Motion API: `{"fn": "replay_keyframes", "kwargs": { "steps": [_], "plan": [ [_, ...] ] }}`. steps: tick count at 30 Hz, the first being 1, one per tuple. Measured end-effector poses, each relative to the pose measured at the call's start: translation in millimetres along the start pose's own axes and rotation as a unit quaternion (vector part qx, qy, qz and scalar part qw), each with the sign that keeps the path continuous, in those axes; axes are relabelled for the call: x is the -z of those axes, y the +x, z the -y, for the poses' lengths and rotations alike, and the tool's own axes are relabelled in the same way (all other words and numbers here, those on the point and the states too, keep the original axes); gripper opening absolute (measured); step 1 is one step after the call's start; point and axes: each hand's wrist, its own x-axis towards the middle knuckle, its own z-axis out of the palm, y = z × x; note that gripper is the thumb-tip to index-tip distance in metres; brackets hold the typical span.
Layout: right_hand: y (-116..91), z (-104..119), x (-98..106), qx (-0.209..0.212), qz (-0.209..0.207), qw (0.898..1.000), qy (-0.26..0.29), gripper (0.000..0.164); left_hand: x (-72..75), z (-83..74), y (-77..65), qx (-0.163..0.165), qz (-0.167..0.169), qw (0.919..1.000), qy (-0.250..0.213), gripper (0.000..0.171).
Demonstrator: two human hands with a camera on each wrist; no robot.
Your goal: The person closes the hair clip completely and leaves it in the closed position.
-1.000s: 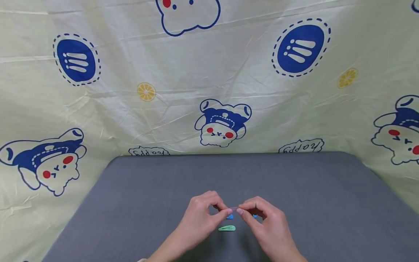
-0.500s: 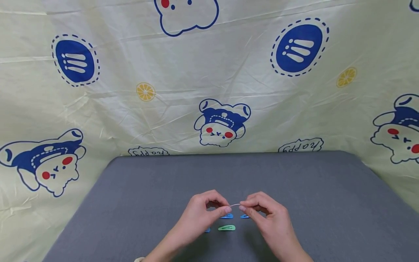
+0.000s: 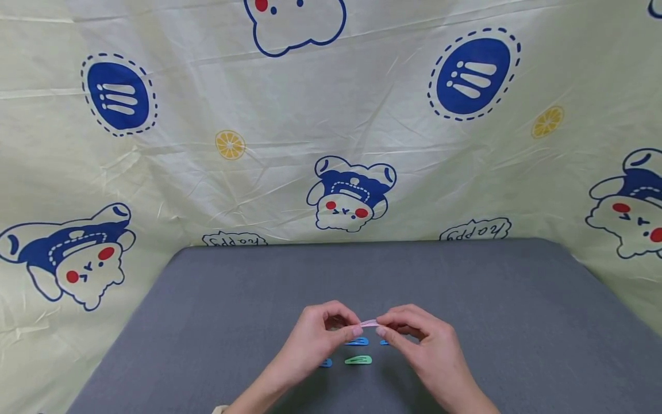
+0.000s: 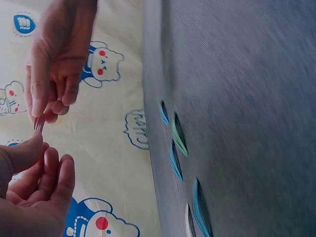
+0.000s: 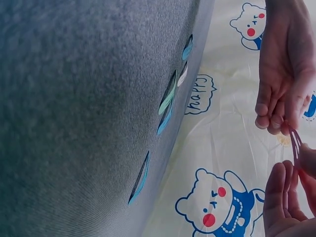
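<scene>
Above the table, a pink snap hair clip [image 3: 369, 324] is stretched between both hands. My left hand [image 3: 327, 336] pinches one end between thumb and fingertips, while my right hand [image 3: 429, 348] pinches the other end. The right wrist view shows the slim loops of the pink clip [image 5: 295, 147]. Below the hands lie a green hair clip [image 3: 358, 360] and a blue hair clip [image 3: 357, 341]. Two more blue clips are partly covered by the hands: one at the left wrist side [image 3: 326, 363], another by the right thumb [image 3: 384, 342].
A pale clip [image 4: 189, 220] lies beside a blue clip [image 4: 200, 210] in the left wrist view; the hands hide it from the head view. The grey cloth-covered table [image 3: 248, 287] ends at a patterned curtain [image 3: 289, 115] behind it.
The hands have risen slightly and drawn a little apart. The pink clip has turned from edge-on so its flat side shows. More of the blue clips below is uncovered.
</scene>
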Motion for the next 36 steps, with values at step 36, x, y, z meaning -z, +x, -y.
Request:
{"fn": "replay_keyframes", "kwargs": {
  "steps": [36],
  "plan": [
    [6.3, -15.8, 22.3, 0.033, 0.105, 0.991, -0.075, 0.020, -11.6, 11.1, 5.8, -0.059, 0.034, 0.9917, 0.109, 0.007]
  ]
}}
